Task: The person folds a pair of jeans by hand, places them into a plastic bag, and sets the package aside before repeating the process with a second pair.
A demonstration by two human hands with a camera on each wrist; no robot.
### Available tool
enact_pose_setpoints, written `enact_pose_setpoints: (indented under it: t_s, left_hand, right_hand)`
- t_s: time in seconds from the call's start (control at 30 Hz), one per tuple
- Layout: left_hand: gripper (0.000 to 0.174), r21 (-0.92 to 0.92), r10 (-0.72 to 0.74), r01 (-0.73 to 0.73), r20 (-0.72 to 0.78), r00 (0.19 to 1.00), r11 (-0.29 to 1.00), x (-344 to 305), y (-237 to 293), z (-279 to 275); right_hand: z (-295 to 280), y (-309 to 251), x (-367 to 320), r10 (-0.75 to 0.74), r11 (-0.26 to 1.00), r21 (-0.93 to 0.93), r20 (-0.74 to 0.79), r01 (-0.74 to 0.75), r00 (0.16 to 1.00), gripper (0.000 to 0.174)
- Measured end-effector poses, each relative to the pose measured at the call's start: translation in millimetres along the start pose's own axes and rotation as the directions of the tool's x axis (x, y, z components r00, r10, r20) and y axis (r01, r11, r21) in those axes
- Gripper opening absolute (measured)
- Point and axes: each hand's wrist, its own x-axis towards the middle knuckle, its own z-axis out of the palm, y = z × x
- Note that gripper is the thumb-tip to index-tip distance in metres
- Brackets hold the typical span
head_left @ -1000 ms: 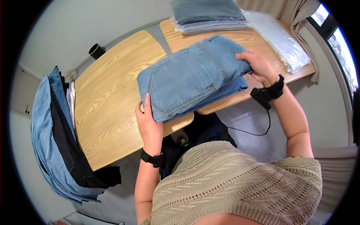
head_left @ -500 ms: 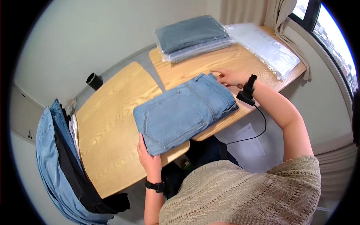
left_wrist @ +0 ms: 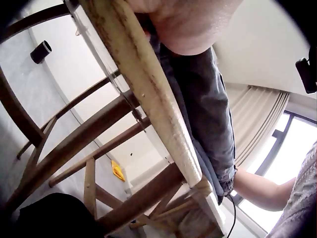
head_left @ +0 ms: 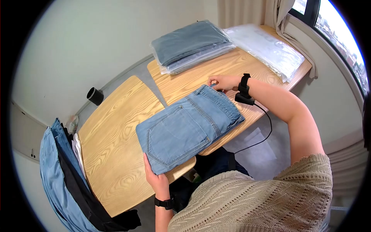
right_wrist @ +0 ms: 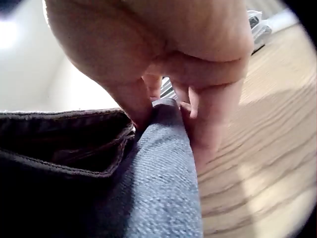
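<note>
A folded pair of light blue jeans [head_left: 176,133] lies on the wooden table, its back pocket facing up and its waistband toward the right. At its lower left corner is my left hand [head_left: 157,181], with a straight finger along the side edge; the rest of its fingers are hidden. My right hand [head_left: 227,83] bends over the far end of the waistband. In the right wrist view, its thumb and fingers pinch a fold of the denim [right_wrist: 161,163] from both sides. The left wrist view catches the jeans [left_wrist: 200,99] from below, above the table edge.
A stack of clothing in clear bags [head_left: 193,42] sits at the back, beside flat clear plastic bags [head_left: 266,48]. More jeans and dark garments [head_left: 63,174] hang along the left edge of the table [head_left: 112,154]. A gap separates the two tabletops.
The jeans have come down from a raised, tilted position to lie on the table. My right hand has shifted from their right side to the far waistband corner and pinches there; the left stays at the lower left.
</note>
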Motion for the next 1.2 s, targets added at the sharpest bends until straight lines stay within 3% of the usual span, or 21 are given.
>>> enact_pose_setpoints:
  t_s: [0.07,0.3,0.37,0.43,0.5,0.53,0.57,0.63,0.7,0.8,0.87,0.97,1.03,1.2]
  left_hand:
    - [0.055,-0.003,0.009,-0.009,-0.016,1.0,1.0,0,2,0]
    - [0.059,-0.052,-0.032,0.031,-0.014,0.999,0.998,-1,4,2]
    - [0.065,-0.168,-0.225,0.224,0.01,0.974,0.96,-5,-6,2]
    - [0.067,-0.164,-0.223,0.222,0.013,0.975,0.961,-4,-3,2]
    - [0.069,-0.16,-0.224,0.225,0.023,0.974,0.961,-4,1,1]
    - [0.068,-0.171,-0.272,0.273,0.032,0.962,0.947,-3,5,0]
    - [0.068,-0.185,-0.32,0.321,0.037,0.947,0.929,-3,6,1]
    - [0.067,-0.167,-0.283,0.282,0.018,0.959,0.945,-3,2,3]
    - [0.066,-0.146,-0.238,0.235,0.0,0.971,0.961,-3,-4,2]
    - [0.064,-0.122,-0.188,0.186,-0.006,0.982,0.975,-4,-7,4]
    - [0.063,-0.179,-0.273,0.27,0.011,0.962,0.946,-2,2,2]
    - [0.064,-0.102,-0.148,0.144,-0.035,0.988,0.984,-3,-7,4]
    - [0.064,-0.107,-0.156,0.152,-0.038,0.987,0.983,-3,-4,4]
    - [0.065,-0.167,-0.189,0.18,-0.037,0.981,0.969,-5,-5,5]
  right_hand:
    - [-2,8,2,-0.019,0.99,0.138,-0.016,0.021,1.0,0.025]
    - [-5,22,9,-0.069,0.984,0.161,-0.018,0.071,0.997,0.021]
    - [-5,29,12,-0.08,0.994,0.075,-0.02,0.081,0.997,0.02]
    - [-1,24,-4,-0.09,0.993,0.075,-0.048,0.093,0.995,0.027]
    - [3,32,-15,-0.318,0.948,-0.052,-0.202,0.314,0.926,0.039]
    - [8,20,-40,-0.264,0.96,0.044,-0.173,0.275,0.949,0.053]
    - [8,19,-65,-0.37,0.926,-0.116,-0.078,0.36,0.926,0.061]
    - [25,23,-102,-0.332,0.921,-0.222,-0.023,0.319,0.943,0.061]
    - [51,38,-122,-0.364,0.929,-0.104,-0.08,0.355,0.928,0.062]
    - [71,62,-123,-0.47,0.877,-0.225,-0.22,0.424,0.855,0.063]
    - [83,61,-128,-0.496,0.861,-0.264,-0.241,0.435,0.834,0.061]
    - [98,56,-130,-0.518,0.844,-0.367,-0.37,0.391,0.771,0.058]
    - [107,54,-125,-0.435,0.886,-0.393,-0.515,0.248,0.739,0.056]
    - [122,53,-121,-0.412,0.903,-0.381,-0.629,0.2,0.659,0.057]
